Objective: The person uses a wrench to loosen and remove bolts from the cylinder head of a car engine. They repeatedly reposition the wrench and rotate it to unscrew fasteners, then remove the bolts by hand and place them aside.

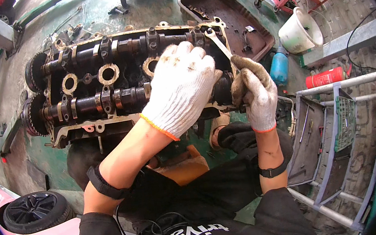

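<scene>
Cylinder head: grimy metal cylinder head (pixel 100 88) with two camshafts lay on the green floor, under both hands.
Left hand: white-gloved left hand (pixel 179 88) pressed flat on the near camshaft.
Right hand: dirty-gloved right hand (pixel 255 92) gripped a silver wrench (pixel 218 43) at the head's right end.

A grimy engine cylinder head (pixel 100 88) lies flat across the middle, its two dark camshafts running left to right, toothed sprockets at its left end. A silver combination wrench (pixel 217 43) slants over its far right corner.
</scene>
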`<action>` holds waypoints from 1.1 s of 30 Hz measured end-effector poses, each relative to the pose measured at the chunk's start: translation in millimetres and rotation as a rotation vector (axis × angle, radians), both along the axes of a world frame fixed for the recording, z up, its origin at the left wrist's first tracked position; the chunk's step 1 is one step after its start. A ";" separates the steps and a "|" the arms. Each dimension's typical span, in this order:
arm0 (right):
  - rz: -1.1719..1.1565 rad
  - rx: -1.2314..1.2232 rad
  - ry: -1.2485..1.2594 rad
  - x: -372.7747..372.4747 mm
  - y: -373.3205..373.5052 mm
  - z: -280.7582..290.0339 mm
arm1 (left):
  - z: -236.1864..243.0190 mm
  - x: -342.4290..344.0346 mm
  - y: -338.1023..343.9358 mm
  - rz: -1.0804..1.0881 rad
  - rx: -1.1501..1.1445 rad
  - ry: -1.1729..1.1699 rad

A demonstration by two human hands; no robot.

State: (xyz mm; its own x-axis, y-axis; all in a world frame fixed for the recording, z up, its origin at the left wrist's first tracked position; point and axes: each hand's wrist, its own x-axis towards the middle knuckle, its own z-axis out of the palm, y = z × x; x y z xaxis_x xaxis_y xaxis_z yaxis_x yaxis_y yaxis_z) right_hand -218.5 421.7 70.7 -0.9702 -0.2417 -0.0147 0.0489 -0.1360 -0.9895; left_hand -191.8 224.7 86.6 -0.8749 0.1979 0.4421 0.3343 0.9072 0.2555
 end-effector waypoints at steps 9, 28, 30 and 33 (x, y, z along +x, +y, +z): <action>-0.011 0.022 0.013 -0.6 -0.1 -1.3 | 2.2 1.0 -5.7 0.018 0.055 0.027; -0.051 0.046 0.054 -0.3 -1.8 -1.3 | 7.0 -2.5 -11.5 -0.119 -0.059 -0.023; -0.067 0.065 0.063 -0.5 -1.4 -2.4 | 4.3 -2.1 -8.7 -0.065 -0.040 0.013; -0.074 0.091 0.093 -1.5 -0.7 -4.4 | 1.4 -1.3 -2.9 -0.039 -0.008 -0.040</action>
State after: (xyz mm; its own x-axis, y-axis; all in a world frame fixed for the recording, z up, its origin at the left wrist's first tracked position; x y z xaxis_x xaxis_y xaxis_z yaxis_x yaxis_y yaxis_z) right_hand -220.0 421.0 66.3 -0.9836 -0.1712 0.0572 -0.0502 -0.0451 -0.9977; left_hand -193.1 221.7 88.0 -0.8832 0.2359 0.4054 0.3594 0.8957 0.2619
